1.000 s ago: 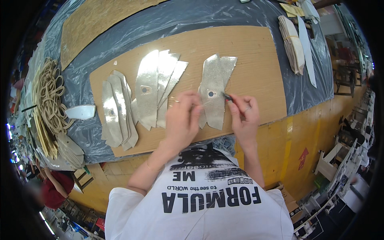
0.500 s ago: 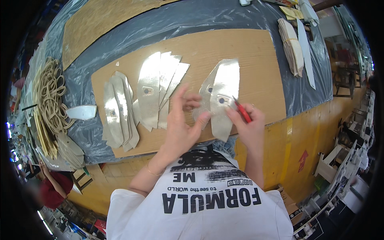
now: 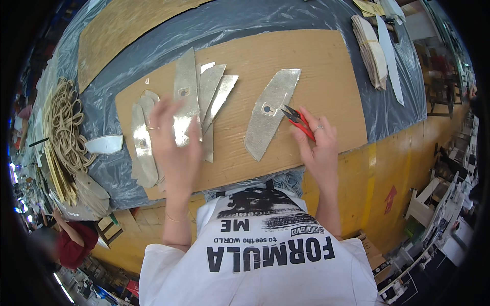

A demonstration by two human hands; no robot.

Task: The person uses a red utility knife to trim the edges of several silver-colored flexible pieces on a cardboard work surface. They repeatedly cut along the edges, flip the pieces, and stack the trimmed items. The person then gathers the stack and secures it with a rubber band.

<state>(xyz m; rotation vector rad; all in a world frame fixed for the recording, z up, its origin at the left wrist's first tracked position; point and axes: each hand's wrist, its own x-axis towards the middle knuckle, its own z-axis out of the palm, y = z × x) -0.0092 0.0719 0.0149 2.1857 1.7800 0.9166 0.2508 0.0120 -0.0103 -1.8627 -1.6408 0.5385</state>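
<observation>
In my right hand (image 3: pixel 318 140) is a pair of thread snips (image 3: pixel 302 124) with red handles and dark blades, its tips at the edge of a shiny silver-beige panel (image 3: pixel 267 122). That panel lies alone on the cardboard, with a small framed keyhole-shaped mark at its middle. My left hand (image 3: pixel 176 143), smeared by motion, is over the gap between two piles. Just beside its fingers lies the top panel (image 3: pixel 186 76) of the fanned middle pile (image 3: pixel 212 92). The hand partly covers the left pile (image 3: pixel 143 153) of similar panels; its grip is unclear.
The cardboard sheet (image 3: pixel 326 61) rests on a plastic-covered table. Left of it are a bundle of looped cords (image 3: pixel 66 117) and a pale curved piece (image 3: pixel 104 144). A banded stack of pale pieces (image 3: pixel 369 53) lies at the far right. Another person (image 3: pixel 76 239) is at lower left.
My left hand has moved left from the right-hand panels to the piles. One of those two panels is gone from there; the middle pile's top looks different. The snips now point at the remaining panel.
</observation>
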